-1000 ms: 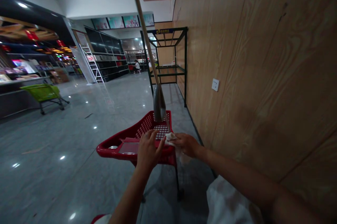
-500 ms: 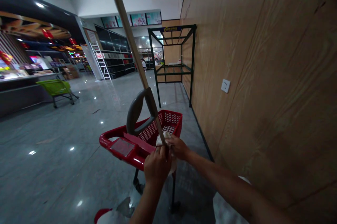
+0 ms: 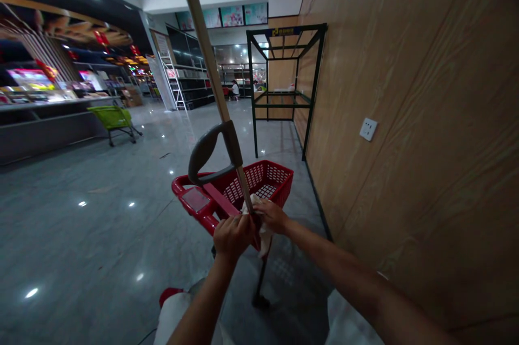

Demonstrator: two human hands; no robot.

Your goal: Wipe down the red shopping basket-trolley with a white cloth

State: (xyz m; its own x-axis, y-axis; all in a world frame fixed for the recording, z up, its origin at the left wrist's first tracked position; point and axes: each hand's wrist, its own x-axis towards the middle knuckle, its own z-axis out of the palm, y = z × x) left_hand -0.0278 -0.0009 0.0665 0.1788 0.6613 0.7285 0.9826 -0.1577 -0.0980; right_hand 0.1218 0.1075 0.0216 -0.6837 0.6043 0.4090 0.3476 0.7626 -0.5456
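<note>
Well, both my hands meet low on a wooden pole, with a crumpled white cloth bunched between them and the wood. My left hand is closed, its grip wrapped over the cloth and, as far as I can make out from up here, over the pole too. My right hand comes in from the side with its fingers curled on the cloth — a closed, pinching grip. The soft cloth against smooth, pale timber looks like what gives me purchase. A little above my hands, a curved grey plastic handle juts from the pole. Just beyond sits a red plastic shopping cart, its latticed basket open to view (a small glossy panel is set into its near end). To my right runs a wood-veneer wall with a white socket, and a dark metal shelf frame stands beside it. Across the polished grey floor stands a green cart.
</note>
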